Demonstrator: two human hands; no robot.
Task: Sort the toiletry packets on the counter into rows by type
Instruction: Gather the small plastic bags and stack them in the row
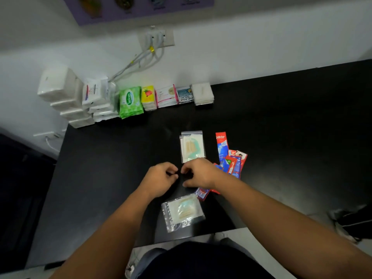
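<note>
Glistening crinkled clear-plastic pouch (184, 213), flat, rectangular, on smooth black counter (281, 127)

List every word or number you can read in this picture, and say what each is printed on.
"Sanicare" on the green wipes pack.
"20" on the white and pink sachet.
"REAM SILK", upside down, on the teal sachet.
"gate" on the red toothpaste sachet.
Too blurred to read: the yellow strawberry packet, the purple poster, all smaller print.
</note>
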